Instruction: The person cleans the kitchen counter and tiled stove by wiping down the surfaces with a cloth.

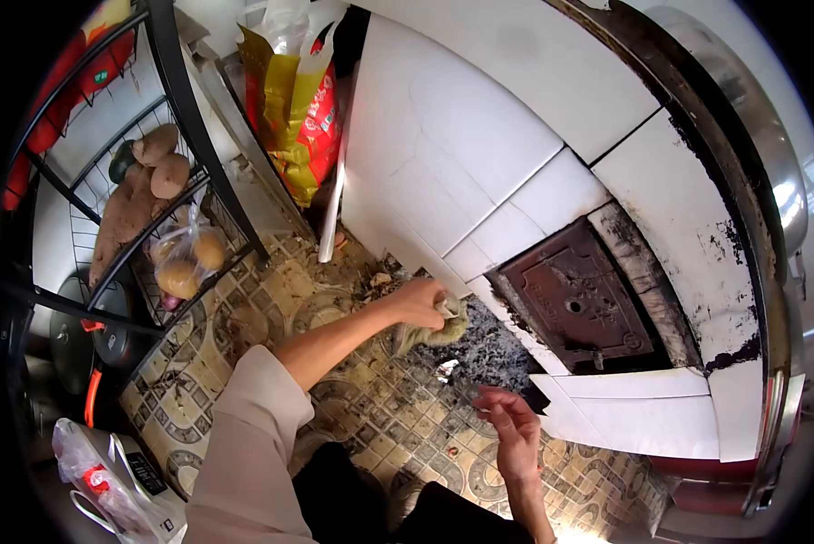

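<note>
My left hand is closed on a crumpled, dirty greenish-grey cloth, low against the white tiled stove wall. Beside and below the cloth lies a patch of grey-black ash on the patterned floor, with a small scrap of silvery foil at its edge. My right hand is over the floor near the ash, thumb and fingers brought close together. Whether anything small is between its fingertips is too unclear to tell. A rusty brown stove door sits shut in the tiles to the right.
A black wire rack with potatoes stands at the left. Behind it is a red and gold bag in a gap by the wall. A white bag is at the lower left. Dark debris lies along the wall's foot.
</note>
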A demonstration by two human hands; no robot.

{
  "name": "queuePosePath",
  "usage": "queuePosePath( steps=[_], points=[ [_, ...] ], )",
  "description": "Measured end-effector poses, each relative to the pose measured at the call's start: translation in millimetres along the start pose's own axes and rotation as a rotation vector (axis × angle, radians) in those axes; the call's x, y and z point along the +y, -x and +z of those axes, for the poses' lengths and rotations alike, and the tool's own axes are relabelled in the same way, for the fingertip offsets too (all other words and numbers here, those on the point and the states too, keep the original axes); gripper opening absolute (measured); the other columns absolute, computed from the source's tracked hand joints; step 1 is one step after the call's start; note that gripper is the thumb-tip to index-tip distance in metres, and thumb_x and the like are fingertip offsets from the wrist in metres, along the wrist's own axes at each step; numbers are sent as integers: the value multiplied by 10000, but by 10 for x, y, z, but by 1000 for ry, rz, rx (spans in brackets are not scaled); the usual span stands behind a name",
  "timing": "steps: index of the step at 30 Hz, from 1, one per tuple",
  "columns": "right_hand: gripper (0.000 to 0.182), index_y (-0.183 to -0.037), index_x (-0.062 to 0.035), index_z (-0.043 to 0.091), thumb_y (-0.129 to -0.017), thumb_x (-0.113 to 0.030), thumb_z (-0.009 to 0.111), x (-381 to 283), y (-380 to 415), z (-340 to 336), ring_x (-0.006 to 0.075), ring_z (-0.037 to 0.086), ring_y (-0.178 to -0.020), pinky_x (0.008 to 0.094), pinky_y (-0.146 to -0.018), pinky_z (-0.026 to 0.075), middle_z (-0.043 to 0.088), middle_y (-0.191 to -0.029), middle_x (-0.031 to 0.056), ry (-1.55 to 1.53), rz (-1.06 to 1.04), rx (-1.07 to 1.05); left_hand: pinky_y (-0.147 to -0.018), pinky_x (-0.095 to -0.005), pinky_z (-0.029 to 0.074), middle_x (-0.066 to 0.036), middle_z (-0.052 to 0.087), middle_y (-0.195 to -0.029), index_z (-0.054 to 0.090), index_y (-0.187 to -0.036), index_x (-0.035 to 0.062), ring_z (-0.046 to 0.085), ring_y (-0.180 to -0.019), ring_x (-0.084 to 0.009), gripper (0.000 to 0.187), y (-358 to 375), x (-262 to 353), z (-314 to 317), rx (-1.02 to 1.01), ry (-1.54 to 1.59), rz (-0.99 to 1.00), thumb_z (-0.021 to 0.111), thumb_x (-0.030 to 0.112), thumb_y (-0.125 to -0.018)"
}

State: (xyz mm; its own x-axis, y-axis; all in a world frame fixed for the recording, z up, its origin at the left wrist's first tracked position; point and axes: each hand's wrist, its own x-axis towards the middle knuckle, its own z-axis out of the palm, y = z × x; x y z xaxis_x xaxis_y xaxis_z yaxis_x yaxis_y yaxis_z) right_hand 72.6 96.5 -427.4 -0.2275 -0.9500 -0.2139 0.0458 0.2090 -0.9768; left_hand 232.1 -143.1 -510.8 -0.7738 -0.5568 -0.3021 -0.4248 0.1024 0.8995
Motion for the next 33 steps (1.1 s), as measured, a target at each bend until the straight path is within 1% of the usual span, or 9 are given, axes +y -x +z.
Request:
queuePosePath(
  steps=[6, 11, 16, 19, 23, 27, 28, 29, 33],
  points=[
    [198, -1078, 9, 626, -943, -120, 561, -1, 173, -255, 186, 650, -927, 297, -811, 500, 661, -1077, 122, 15, 1, 69, -905, -451, 506, -39, 630, -989, 678, -962, 170, 589, -1032, -227, 256, 655, 449, -83, 335, 353, -113, 721, 102, -718],
    [179, -1049, 6, 617, -960, -131, 544, 8, 174, -337, 186, 651, -938, 291, -816, 503, 658, -1091, 120, -27, 21, 182, -745, -380, 584, -54, 626, -948, 568, -1088, 128, 647, -889, -199, 425, 842, 995, -834, 1067, 376, 338, 737, 143, -698],
    [205, -1097, 15, 624, -951, -123, 579, 20, 138, -259, 183, 640, -967, 307, -844, 496, 666, -1090, 112, -74, 16, 23, -713, -365, 535, -120, 574, -959, 511, -1106, 93, 580, -914, -206, 516, 282, 1376, -983, 1331, 4, 583, 758, 209, -668],
    [216, -1103, 23, 615, -956, -129, 575, 15, 121, -235, 182, 637, -971, 310, -862, 492, 660, -1094, 111, -80, 40, -27, -715, -386, 480, -101, 557, -971, 516, -1087, 83, 524, -888, -227, 578, -124, 1225, -631, 1321, -161, 1016, 819, 256, -627],
    [227, -1094, 35, 610, -955, -143, 584, -28, 101, -230, 167, 632, -968, 306, -870, 488, 666, -1071, 110, -66, 20, -23, -722, -381, 472, -79, 568, -944, 518, -1099, 85, 532, -873, -244, 741, -310, 870, -329, 1375, -419, 1079, 913, 269, -500],
    [191, -1068, 23, 624, -943, -114, 575, -37, 140, -196, 179, 649, -927, 306, -838, 493, 682, -1030, 120, -34, 16, 22, -718, -378, 466, -88, 576, -950, 516, -1057, 53, 527, -863, -246, 667, -343, -118, 159, 967, -626, 767, 904, 297, -572],
    [190, -1071, 23, 623, -942, -109, 575, -15, 143, -183, 183, 649, -933, 310, -841, 498, 681, -1031, 123, -51, 18, 5, -710, -382, 473, -88, 580, -934, 524, -982, 56, 541, -836, -233, 522, -336, -441, 258, 835, -723, 581, 867, 229, -628],
    [189, -1074, 22, 622, -942, -104, 575, -8, 155, -175, 188, 650, -939, 314, -843, 502, 681, -1031, 125, -65, 28, -8, -703, -377, 484, -91, 588, -933, 536, -949, 52, 564, -810, -224, 411, -299, -699, 316, 365, -307, 103, 816, 158, -666],
    [192, -1082, 25, 615, -948, -105, 572, -14, 290, -272, 191, 651, -952, 322, -850, 505, 682, -1032, 119, -11, 94, -88, -712, -354, 493, -80, 581, -926, 565, -999, 67, 581, -845, -202, 395, 182, -333, 440, 826, 100, 72, 781, 113, -671]
  ],
)
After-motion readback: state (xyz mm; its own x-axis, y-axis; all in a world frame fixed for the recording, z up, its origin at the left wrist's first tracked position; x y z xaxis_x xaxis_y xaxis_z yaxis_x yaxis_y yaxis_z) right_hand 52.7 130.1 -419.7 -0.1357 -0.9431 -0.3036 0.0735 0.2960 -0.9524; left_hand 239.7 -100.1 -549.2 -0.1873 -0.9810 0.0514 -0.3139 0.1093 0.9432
